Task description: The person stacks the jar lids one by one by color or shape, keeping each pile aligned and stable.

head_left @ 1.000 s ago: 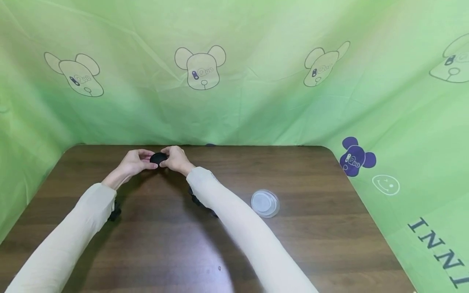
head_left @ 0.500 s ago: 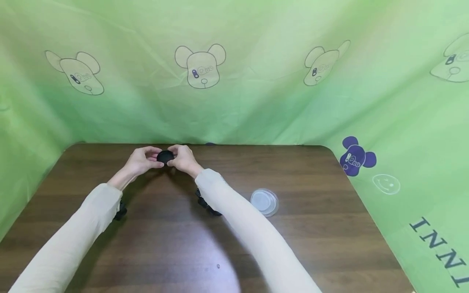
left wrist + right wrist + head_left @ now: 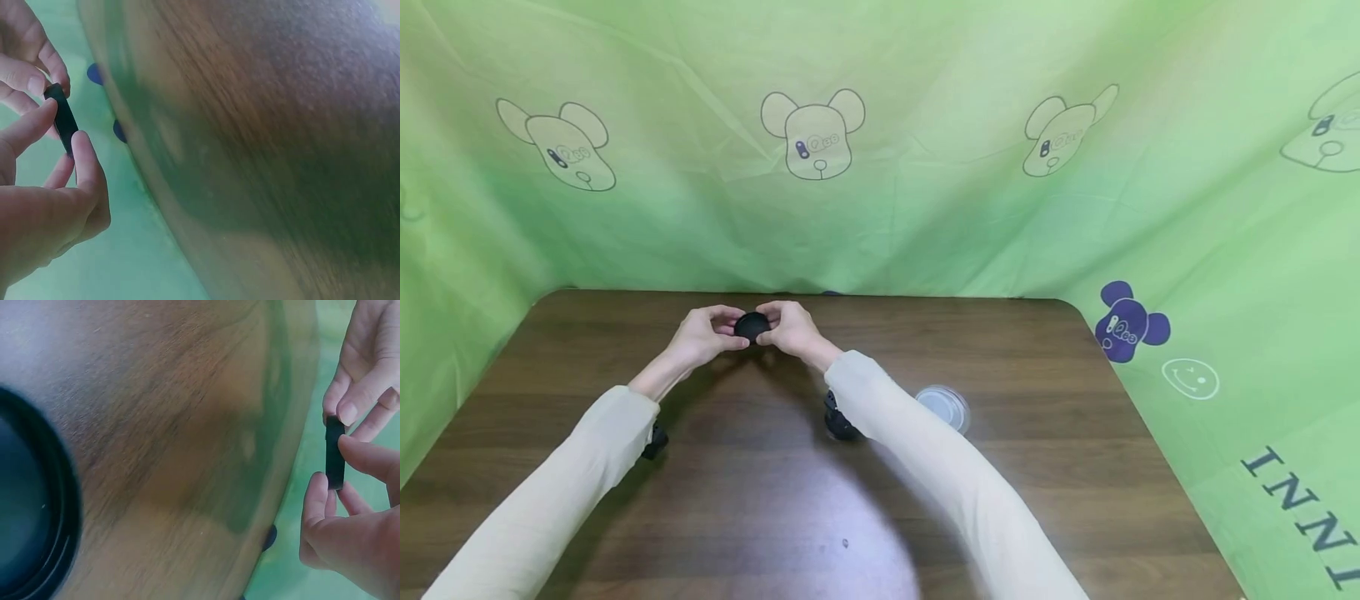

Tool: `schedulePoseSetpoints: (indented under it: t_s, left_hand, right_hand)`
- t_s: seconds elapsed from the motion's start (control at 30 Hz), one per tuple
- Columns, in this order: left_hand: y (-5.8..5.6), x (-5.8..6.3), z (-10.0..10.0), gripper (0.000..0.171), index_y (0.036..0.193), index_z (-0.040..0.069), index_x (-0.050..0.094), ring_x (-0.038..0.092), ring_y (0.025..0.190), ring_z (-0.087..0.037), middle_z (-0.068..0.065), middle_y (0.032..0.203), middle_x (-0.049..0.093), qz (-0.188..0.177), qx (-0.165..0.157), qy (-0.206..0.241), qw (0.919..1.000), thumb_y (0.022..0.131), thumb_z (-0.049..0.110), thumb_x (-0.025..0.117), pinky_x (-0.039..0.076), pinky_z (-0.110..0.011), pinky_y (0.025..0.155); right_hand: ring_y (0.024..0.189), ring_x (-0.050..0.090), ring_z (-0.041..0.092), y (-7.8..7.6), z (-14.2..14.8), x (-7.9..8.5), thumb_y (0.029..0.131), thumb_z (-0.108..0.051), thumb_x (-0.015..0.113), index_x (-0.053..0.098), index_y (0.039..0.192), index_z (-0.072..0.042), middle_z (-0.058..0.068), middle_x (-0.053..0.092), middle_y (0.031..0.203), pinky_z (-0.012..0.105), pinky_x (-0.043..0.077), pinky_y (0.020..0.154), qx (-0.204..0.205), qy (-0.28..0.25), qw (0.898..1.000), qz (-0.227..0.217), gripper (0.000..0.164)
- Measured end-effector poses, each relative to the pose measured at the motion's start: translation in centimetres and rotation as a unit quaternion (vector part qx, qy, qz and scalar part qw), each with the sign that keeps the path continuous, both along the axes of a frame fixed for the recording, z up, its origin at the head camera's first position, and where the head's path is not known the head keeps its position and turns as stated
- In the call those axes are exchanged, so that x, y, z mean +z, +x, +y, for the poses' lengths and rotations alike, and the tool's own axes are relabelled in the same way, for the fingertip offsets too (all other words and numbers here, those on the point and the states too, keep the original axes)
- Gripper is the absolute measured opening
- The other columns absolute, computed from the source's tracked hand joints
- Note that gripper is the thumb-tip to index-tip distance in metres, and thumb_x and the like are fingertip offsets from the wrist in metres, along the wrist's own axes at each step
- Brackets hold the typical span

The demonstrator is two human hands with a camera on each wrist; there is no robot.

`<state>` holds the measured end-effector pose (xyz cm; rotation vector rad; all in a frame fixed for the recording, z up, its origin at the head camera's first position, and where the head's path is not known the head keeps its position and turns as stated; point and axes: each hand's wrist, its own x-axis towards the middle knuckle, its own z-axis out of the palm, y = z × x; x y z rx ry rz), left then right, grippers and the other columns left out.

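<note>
Both hands hold one small black round disc [image 3: 751,327] above the far edge of the table. My left hand [image 3: 696,340] pinches its left side between thumb and fingers. The disc's right side is gripped the same way by my right hand [image 3: 797,330]. Seen edge-on in the left wrist view, the disc [image 3: 62,122] is a thin dark slab. In the right wrist view, fingertips of both hands touch the slab [image 3: 335,456] at its ends. Its exact kind does not show.
A clear round plastic container [image 3: 943,407] stands right of the right sleeve on the wooden table [image 3: 1037,467]. A large dark round rim [image 3: 72,500] fills the left of the right wrist view. A green printed curtain [image 3: 895,200] hangs behind the table.
Both hands have shifted right together with the disc, which both still hold. The right sleeve now covers part of the clear container.
</note>
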<state>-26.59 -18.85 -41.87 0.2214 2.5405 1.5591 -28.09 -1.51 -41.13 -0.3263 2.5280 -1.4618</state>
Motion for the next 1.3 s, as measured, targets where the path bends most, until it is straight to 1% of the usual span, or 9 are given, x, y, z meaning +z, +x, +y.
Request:
schedulePoseSetpoints:
  t_s: [0.1, 0.37, 0.57, 0.7, 0.93, 1.1, 1.3]
  left_hand:
    - [0.0, 0.0, 0.2, 0.051, 0.127, -0.011, 0.053, 0.057, 0.109, -0.037, -0.029, 0.123, 0.056, 0.002, -0.002, -0.001, 1.0, 0.082, -0.001, 0.073, 0.049, -0.018, 0.079]
    - [0.4, 0.1, 0.7, 0.051, 0.127, -0.008, 0.055, 0.059, 0.105, -0.035, -0.026, 0.118, 0.06, 0.016, -0.009, -0.024, 0.9995, 0.081, 0.001, 0.074, 0.05, -0.027, 0.081]
    - [0.8, 0.1, 1.1, 0.051, 0.127, -0.007, 0.055, 0.059, 0.102, -0.033, -0.026, 0.116, 0.06, 0.014, -0.018, -0.015, 0.9996, 0.08, -0.001, 0.074, 0.05, -0.024, 0.079]
    - [1.1, 0.0, 1.4, 0.051, 0.127, -0.007, 0.056, 0.059, 0.102, -0.033, -0.025, 0.116, 0.06, 0.015, -0.018, -0.006, 0.9997, 0.079, -0.004, 0.074, 0.05, -0.024, 0.079]
    - [1.6, 0.0, 2.2, 0.051, 0.128, -0.007, 0.056, 0.059, 0.102, -0.032, -0.024, 0.117, 0.06, 0.006, -0.023, 0.005, 0.9997, 0.08, -0.004, 0.073, 0.051, -0.027, 0.082]
    - [2.1, 0.2, 2.7, 0.051, 0.128, -0.005, 0.056, 0.059, 0.102, -0.031, -0.023, 0.116, 0.06, -0.004, -0.026, 0.009, 0.9996, 0.081, -0.002, 0.074, 0.051, -0.031, 0.084]
    - [2.7, -0.1, 3.3, 0.05, 0.127, -0.004, 0.057, 0.06, 0.102, -0.03, -0.022, 0.114, 0.061, -0.012, -0.031, 0.009, 0.9994, 0.081, 0.0, 0.075, 0.051, -0.031, 0.084]
  right_hand:
    - [0.098, 0.064, 0.019, 0.1, 0.3, 0.0, 0.078, 0.006, 0.075, 0.063, 0.124, 0.0, 0.014, 0.068, 0.109, 0.018, 0.048, 0.081, 0.001, -0.001, 1.0, 0.001, 0.048]
    - [0.099, 0.063, 0.024, 0.6, 1.1, 0.0, 0.078, 0.009, 0.073, 0.062, 0.123, 0.004, 0.018, 0.066, 0.11, 0.021, 0.049, 0.083, 0.0, -0.028, 1.0, -0.005, 0.047]
    - [0.099, 0.062, 0.024, 1.0, 1.8, -0.3, 0.077, 0.011, 0.073, 0.061, 0.123, 0.004, 0.018, 0.066, 0.11, 0.022, 0.049, 0.083, 0.003, -0.041, 0.999, -0.011, 0.048]
    - [0.101, 0.061, 0.025, 1.4, 2.2, -0.2, 0.077, 0.011, 0.072, 0.061, 0.124, 0.004, 0.018, 0.065, 0.112, 0.023, 0.048, 0.085, 0.004, -0.051, 0.999, -0.011, 0.049]
    - [0.102, 0.061, 0.024, 2.2, 3.2, -0.2, 0.079, 0.009, 0.072, 0.061, 0.125, 0.001, 0.015, 0.065, 0.113, 0.025, 0.048, 0.087, -0.003, -0.049, 0.999, -0.02, 0.048]
    - [0.102, 0.061, 0.024, 2.8, 4.0, -0.1, 0.079, 0.007, 0.074, 0.062, 0.124, 0.0, 0.014, 0.065, 0.112, 0.026, 0.049, 0.087, -0.007, -0.04, 0.999, -0.016, 0.047]
    - [0.101, 0.061, 0.024, 3.6, 4.7, -0.1, 0.079, 0.006, 0.074, 0.062, 0.123, 0.001, 0.015, 0.065, 0.111, 0.026, 0.049, 0.087, -0.002, -0.031, 0.999, -0.015, 0.046]
